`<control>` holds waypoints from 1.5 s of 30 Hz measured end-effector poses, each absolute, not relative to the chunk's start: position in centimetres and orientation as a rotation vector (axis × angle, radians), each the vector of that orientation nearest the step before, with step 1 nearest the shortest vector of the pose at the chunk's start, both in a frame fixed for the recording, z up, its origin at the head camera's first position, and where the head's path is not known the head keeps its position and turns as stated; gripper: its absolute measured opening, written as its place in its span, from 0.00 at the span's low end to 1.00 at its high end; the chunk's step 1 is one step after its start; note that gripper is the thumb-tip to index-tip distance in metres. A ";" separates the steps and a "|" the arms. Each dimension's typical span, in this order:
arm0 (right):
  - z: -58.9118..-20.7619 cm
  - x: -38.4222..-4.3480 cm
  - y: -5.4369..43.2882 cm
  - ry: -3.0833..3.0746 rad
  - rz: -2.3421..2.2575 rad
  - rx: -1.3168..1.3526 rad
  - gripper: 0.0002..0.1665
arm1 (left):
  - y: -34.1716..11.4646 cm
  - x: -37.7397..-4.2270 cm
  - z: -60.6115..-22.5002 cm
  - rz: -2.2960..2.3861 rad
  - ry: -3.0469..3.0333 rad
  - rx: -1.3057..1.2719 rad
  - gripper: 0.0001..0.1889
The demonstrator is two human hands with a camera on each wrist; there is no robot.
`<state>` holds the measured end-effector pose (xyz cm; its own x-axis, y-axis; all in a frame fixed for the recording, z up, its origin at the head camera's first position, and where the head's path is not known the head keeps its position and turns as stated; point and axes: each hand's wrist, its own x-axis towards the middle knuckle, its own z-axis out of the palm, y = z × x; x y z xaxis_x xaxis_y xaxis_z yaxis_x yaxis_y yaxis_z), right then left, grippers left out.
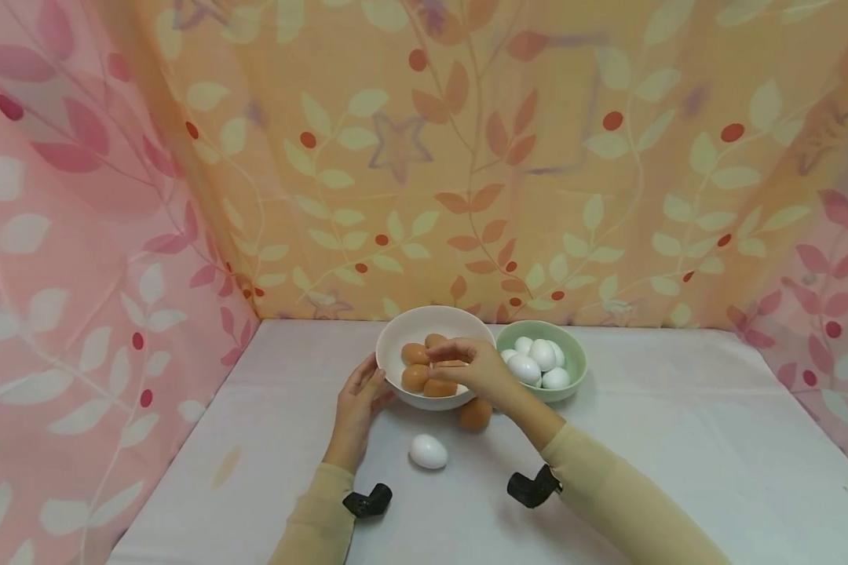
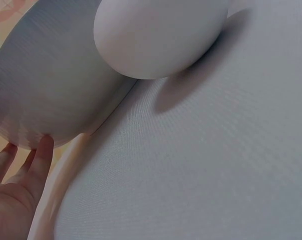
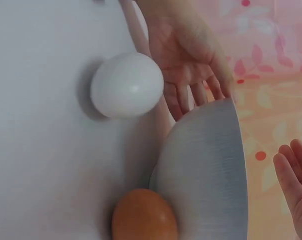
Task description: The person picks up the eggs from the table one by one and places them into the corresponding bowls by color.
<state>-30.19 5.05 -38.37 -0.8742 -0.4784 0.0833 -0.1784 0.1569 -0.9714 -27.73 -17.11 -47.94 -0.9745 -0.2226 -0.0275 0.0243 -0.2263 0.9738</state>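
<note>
A white bowl (image 1: 436, 402) holds several brown eggs (image 1: 414, 379). At its left side my left hand (image 1: 356, 408) steadies it, thumb at the rim and fingers against the outer wall (image 2: 45, 95). Over the bowl's right half reaches my right hand (image 1: 477, 367), fingers bent loosely above the eggs and partly hiding them. In the right wrist view the fingers of the right hand (image 3: 297, 185) look relaxed, with nothing seen in them. On the table in front of the bowl lie a white egg (image 1: 428, 452) and, beneath my right wrist, a brown egg (image 1: 475, 414).
Just right of the white bowl stands a light green bowl (image 1: 578, 369) with several white eggs (image 1: 541, 355). A white cloth covers the table (image 1: 678, 439). Patterned curtains (image 1: 466, 157) hang behind and at both sides.
</note>
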 end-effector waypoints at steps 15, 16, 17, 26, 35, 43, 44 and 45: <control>-39.3 -26.2 7.5 2.189 -1.821 -0.647 0.24 | -17.1 -27.9 -47.9 -2.347 -1.819 0.273 0.28; -39.4 -26.0 7.6 2.190 -1.821 -0.643 0.25 | -17.1 -27.9 -47.9 -2.348 -1.819 0.273 0.28; -39.4 -25.9 7.7 2.182 -1.824 -0.638 0.25 | -17.1 -27.9 -47.8 -2.345 -1.826 0.272 0.27; -40.5 -25.1 8.2 2.115 -1.803 -0.540 0.28 | -17.1 -28.0 -47.9 -2.346 -1.828 0.268 0.28; -41.7 -24.8 8.3 2.124 -1.768 -0.538 0.27 | -17.1 -28.0 -48.0 -2.353 -1.826 0.268 0.28; -43.1 -24.4 8.0 2.200 -1.697 -0.633 0.24 | -17.2 -28.0 -48.1 -2.346 -1.842 0.274 0.27; -43.3 -24.4 7.9 2.211 -1.686 -0.639 0.24 | -17.1 -28.0 -48.1 -2.345 -1.843 0.277 0.27; -43.4 -24.3 7.8 2.223 -1.673 -0.639 0.25 | -17.1 -28.0 -48.1 -2.346 -1.839 0.280 0.27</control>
